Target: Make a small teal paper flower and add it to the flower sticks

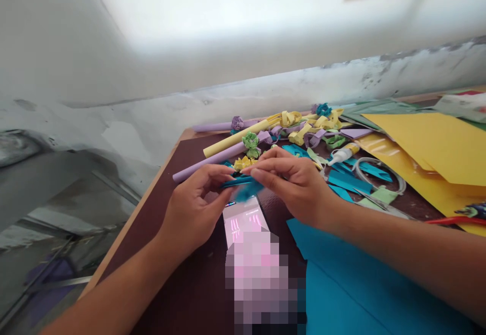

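Observation:
Between both hands, above the table, is a folded piece of blue paper (248, 187), partly smeared by motion. My left hand (199, 198) pinches its left end between thumb and fingers. On the other end, the thumb and fingertips of my right hand (294, 180) are closed. Just below the paper lies a phone (243, 213) with a lit, pinkish screen, its lower part pixelated. Right behind my fingers are a yellow paper flower (244, 163) and a green paper flower (251, 143).
Rolled paper tubes, one yellow (235, 138) and one purple (208, 162), lie at the back. On the right are a glue bottle (343, 154), scissors (379, 204), blue paper scraps (349, 180) and yellow sheets (425, 142). Blue sheets (364, 289) lie under my right forearm. A wall (152, 127) stands behind.

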{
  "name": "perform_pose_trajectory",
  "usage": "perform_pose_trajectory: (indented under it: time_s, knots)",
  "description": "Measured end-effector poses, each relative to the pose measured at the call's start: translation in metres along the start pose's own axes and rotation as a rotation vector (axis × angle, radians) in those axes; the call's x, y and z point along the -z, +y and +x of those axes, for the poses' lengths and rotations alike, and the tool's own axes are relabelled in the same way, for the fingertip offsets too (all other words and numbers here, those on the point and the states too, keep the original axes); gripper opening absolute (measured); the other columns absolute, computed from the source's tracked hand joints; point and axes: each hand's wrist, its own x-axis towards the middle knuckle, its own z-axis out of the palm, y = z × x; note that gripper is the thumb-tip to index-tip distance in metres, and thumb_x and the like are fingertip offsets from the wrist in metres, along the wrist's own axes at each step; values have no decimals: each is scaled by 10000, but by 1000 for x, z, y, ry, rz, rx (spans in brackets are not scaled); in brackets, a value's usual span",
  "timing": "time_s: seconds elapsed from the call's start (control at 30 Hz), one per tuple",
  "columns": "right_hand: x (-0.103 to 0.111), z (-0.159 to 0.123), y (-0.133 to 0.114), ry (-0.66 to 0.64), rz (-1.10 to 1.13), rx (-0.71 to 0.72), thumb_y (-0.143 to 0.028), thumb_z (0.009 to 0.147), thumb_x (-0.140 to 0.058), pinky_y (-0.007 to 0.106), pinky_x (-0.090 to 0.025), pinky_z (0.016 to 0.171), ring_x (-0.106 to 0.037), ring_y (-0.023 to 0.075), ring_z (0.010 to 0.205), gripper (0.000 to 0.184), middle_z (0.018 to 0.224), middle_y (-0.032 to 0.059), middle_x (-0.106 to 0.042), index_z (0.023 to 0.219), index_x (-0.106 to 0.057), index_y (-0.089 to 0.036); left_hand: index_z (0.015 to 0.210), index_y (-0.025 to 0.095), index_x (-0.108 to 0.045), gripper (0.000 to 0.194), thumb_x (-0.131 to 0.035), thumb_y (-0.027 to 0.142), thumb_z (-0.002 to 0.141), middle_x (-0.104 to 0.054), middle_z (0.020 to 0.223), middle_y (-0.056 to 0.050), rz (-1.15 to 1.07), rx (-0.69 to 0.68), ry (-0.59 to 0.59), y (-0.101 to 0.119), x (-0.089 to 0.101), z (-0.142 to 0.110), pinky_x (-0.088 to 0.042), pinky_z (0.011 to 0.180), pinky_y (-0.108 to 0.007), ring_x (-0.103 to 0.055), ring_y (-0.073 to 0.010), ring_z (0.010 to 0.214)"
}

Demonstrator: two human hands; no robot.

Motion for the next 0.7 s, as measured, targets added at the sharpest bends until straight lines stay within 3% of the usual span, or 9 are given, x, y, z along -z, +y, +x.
perform_pose_trajectory:
  time_s: [0.13,0.2,0.27,0.3,0.4,0.47,0.57,0.7]
  knots:
    - [-3,-1,2,-5,-14,-27,-235,921,-714,303,-534,769,-658,166,857,96,903,38,-685,936,-806,-212,1170,296,-644,330,-763,245,868,-737,934,-6,12,7,-11,3,0,0,-603,838,-339,-740,-199,896]
    - [2,1,-4,16,-144,64,-206,935,-689,296,-515,735,-644,164,858,115,949,47,-669,984,-793,-206,1150,289,-661,308,-768,256,863,-743,939,-12,46,-7,-13,4,0,0,-604,835,-343,-742,-205,891]
    - [14,4,-19,-52,-304,203,-179,951,-653,301,-496,758,-634,179,915,142,993,53,-669,995,-782,-219,1104,277,-689,266,-780,275,854,-759,970,-24,92,-12,12,3,1,1,-605,849,-353,-744,-215,898]
    - [22,6,-30,-133,-372,217,-176,942,-664,303,-488,756,-633,182,902,131,967,44,-674,942,-781,-234,1078,271,-703,243,-786,286,850,-766,983,-28,117,-10,27,3,2,2,-604,858,-358,-745,-220,901]
    - [44,9,-64,-714,-516,60,-160,810,-804,265,-427,591,-638,160,738,137,871,-17,-723,846,-768,-287,1015,259,-732,182,-788,314,850,-781,985,-29,169,-9,35,1,3,2,-601,848,-356,-748,-222,880]
    - [50,7,-78,-909,-566,-49,-172,736,-867,256,-396,555,-651,181,733,216,849,-18,-745,890,-775,-291,1008,261,-745,156,-774,317,865,-786,974,-20,187,-20,16,1,3,2,-598,841,-347,-748,-215,865]
    - [48,2,-77,-1021,-605,-109,-240,747,-861,245,-367,550,-659,197,746,206,851,-1,-752,934,-782,-276,1002,272,-764,123,-753,290,881,-791,955,-1,233,-41,5,2,3,1,-591,871,-336,-744,-201,859]
    - [38,-7,-65,-1022,-621,-116,-237,765,-853,233,-320,499,-646,151,682,100,777,-26,-736,827,-780,-266,1018,279,-777,133,-735,270,891,-798,947,7,261,-49,13,6,2,1,-586,905,-338,-743,-195,845]
